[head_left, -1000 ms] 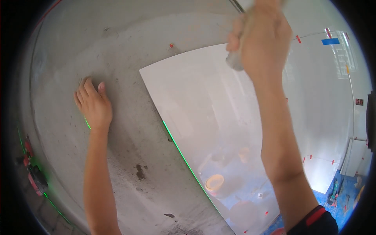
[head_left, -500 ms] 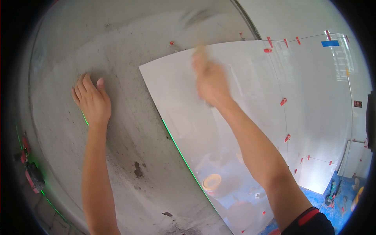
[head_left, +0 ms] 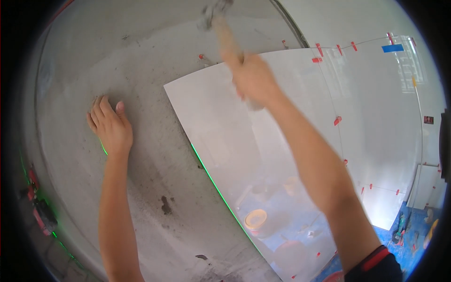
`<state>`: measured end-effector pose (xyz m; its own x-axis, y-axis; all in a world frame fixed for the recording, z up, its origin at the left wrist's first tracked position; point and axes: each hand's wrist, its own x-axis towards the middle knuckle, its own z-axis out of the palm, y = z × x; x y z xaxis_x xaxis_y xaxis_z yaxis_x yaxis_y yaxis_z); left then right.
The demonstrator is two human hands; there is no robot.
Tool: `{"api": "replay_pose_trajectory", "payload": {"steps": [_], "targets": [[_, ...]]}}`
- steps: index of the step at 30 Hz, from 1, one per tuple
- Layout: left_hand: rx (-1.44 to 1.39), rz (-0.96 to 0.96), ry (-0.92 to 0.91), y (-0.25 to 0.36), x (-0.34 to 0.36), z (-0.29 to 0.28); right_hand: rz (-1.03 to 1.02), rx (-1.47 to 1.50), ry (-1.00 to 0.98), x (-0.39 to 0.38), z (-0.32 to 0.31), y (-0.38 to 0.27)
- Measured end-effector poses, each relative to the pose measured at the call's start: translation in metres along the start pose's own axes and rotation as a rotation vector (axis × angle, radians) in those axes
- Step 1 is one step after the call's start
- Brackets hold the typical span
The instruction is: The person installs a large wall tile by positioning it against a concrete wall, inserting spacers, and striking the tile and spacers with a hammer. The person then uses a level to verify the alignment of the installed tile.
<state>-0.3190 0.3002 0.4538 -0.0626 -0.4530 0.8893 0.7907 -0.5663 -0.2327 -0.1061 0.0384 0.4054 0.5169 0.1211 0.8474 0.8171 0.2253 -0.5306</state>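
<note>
The hammer is in the right hand, over the top edge of a white tile. Fingers wrap the pale handle, though the hand itself hides most of the grip; the handle's butt shows below it. The head is blurred and reaches the upper picture edge, so its shape is hard to make out, and whether it touches the grey wall I cannot tell.

The left hand lies on the wall left of the tile, holding nothing visible, thumb apart from the fingers; its palm is hidden.

The right forearm blocks part of the tile, whose lower end is cut off. A green line runs along its left edge. Rightward are red clips and blue tape. At far left, a red-and-black device sits dim near the rim.
</note>
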Motion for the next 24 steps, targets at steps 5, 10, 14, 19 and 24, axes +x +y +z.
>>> {"api": "replay_pose_trajectory", "payload": {"steps": [5,10,14,19,24], "targets": [[-0.038,-0.017,0.010,-0.005,-0.001,-0.005,-0.305,0.192,0.310,-0.044,-0.049,-0.046],[-0.043,-0.008,0.001,0.009,0.002,0.007,0.073,-0.073,-0.036,-0.016,0.022,0.018],[0.009,-0.013,0.007,-0.009,-0.001,0.000,-0.092,0.062,0.127,-0.017,-0.020,-0.031],[-0.053,-0.022,0.038,0.002,0.002,-0.003,-0.493,0.338,0.520,-0.049,-0.025,-0.029],[-0.017,-0.033,0.001,-0.004,-0.003,-0.002,0.030,-0.014,-0.191,-0.008,-0.001,-0.033]]}}
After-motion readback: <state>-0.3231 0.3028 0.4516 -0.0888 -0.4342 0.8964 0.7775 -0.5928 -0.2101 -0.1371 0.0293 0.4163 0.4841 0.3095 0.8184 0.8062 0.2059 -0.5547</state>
